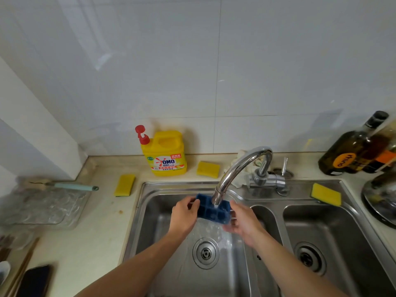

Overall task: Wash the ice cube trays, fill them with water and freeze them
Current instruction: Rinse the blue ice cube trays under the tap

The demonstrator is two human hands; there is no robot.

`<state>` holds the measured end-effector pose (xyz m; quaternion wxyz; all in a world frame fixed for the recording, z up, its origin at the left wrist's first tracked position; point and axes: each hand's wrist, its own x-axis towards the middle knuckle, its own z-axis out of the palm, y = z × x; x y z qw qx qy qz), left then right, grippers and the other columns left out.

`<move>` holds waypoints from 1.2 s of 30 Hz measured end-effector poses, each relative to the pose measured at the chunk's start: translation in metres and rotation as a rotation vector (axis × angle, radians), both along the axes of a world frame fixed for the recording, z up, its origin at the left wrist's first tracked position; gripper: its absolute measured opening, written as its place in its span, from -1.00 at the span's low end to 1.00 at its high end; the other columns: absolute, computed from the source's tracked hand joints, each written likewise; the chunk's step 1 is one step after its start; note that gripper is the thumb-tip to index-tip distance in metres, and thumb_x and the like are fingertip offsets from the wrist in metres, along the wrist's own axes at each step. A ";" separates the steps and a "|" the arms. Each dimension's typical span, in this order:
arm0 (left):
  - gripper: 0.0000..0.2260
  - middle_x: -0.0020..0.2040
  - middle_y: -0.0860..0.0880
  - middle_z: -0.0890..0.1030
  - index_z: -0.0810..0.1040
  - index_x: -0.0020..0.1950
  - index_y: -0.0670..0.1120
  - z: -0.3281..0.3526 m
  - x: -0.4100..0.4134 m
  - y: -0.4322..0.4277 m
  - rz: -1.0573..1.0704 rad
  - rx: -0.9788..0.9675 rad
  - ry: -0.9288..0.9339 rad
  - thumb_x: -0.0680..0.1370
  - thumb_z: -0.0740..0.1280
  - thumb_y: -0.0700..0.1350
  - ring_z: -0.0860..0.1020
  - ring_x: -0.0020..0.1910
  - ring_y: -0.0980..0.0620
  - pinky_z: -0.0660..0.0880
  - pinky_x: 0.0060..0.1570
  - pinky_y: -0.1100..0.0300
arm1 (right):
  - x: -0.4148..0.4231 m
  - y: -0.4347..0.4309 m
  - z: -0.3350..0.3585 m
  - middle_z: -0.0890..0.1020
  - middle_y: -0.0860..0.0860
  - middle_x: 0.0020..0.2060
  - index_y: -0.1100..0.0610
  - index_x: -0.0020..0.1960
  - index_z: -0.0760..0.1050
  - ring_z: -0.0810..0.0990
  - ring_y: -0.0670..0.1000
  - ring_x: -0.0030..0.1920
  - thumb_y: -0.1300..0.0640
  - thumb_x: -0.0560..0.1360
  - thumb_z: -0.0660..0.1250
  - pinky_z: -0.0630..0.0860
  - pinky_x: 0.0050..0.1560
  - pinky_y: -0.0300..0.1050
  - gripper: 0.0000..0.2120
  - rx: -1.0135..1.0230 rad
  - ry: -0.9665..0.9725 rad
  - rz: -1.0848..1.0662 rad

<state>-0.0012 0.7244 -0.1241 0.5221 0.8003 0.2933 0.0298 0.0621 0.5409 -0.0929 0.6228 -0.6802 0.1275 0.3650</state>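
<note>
A blue ice cube tray [211,212] is held over the left sink basin [150,221], right under the spout of the chrome tap [237,170]. Water runs from the spout into the tray and spills off its front edge down toward the drain [205,252]. My left hand [184,215] grips the tray's left end, fingers curled over its rim. My right hand [243,220] grips the right end, with its fingers going under the tray.
A yellow dish soap bottle [164,153] stands behind the sink. Yellow sponges lie at the left [125,185], by the tap [207,168] and on the sink's right ledge [326,194]. Dark oil bottles [351,151] stand at the right. A clear tray [45,205] and a phone [34,280] are on the left counter.
</note>
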 end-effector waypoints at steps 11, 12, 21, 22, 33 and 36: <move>-0.79 -0.10 -0.21 0.71 0.61 0.10 -0.12 -0.002 0.007 -0.027 0.101 -0.579 0.132 0.70 0.18 -0.15 0.70 -0.28 -0.14 0.69 -0.15 -0.04 | 0.006 -0.016 0.014 0.71 0.22 -0.11 0.20 0.11 0.54 0.61 0.05 -0.31 0.01 0.69 0.23 0.59 -0.27 -0.10 -0.74 -0.052 -0.180 -0.060; -0.80 -0.13 -0.20 0.71 0.62 0.09 -0.13 -0.001 0.007 -0.027 0.089 -0.550 0.126 0.70 0.20 -0.14 0.69 -0.30 -0.12 0.68 -0.15 -0.02 | 0.006 -0.020 0.012 0.71 0.23 -0.11 0.20 0.12 0.54 0.62 0.06 -0.29 0.00 0.69 0.22 0.59 -0.27 -0.10 -0.73 -0.057 -0.148 -0.066; -0.86 -0.09 -0.03 0.68 0.62 0.07 -0.06 0.018 -0.007 -0.011 0.074 -0.217 -0.086 0.60 0.39 -0.02 0.65 -0.24 0.07 0.52 -0.35 0.37 | -0.009 -0.008 0.002 0.70 0.27 0.04 0.22 0.22 0.54 0.70 0.24 -0.05 -0.09 0.71 0.15 0.66 -0.18 -0.01 -0.60 0.071 0.132 0.033; -0.86 -0.08 -0.02 0.68 0.62 0.10 -0.06 0.018 -0.009 -0.008 0.088 -0.203 -0.098 0.61 0.38 -0.03 0.65 -0.22 0.07 0.52 -0.33 0.36 | -0.010 -0.003 0.003 0.71 0.26 0.03 0.21 0.22 0.55 0.71 0.23 -0.06 -0.08 0.71 0.16 0.66 -0.21 -0.03 -0.62 0.067 0.119 0.029; -0.78 -0.08 -0.09 0.71 0.62 0.05 -0.04 0.009 -0.013 -0.017 0.015 -0.419 0.012 0.71 0.17 -0.10 0.72 -0.17 -0.02 0.63 -0.21 0.19 | -0.008 -0.019 0.007 0.67 0.31 0.09 0.21 0.25 0.54 0.68 0.19 -0.21 -0.32 0.62 0.16 0.64 -0.22 0.00 -0.39 0.074 0.140 0.063; -0.77 -0.09 -0.12 0.72 0.62 0.05 -0.07 0.007 -0.005 -0.031 -0.021 -0.467 0.043 0.71 0.17 -0.11 0.72 -0.19 -0.01 0.61 -0.24 0.21 | -0.009 -0.032 0.008 0.71 0.28 0.00 0.17 0.28 0.54 0.67 0.17 -0.24 -0.41 0.56 0.15 0.60 -0.26 -0.02 -0.32 0.071 0.155 0.072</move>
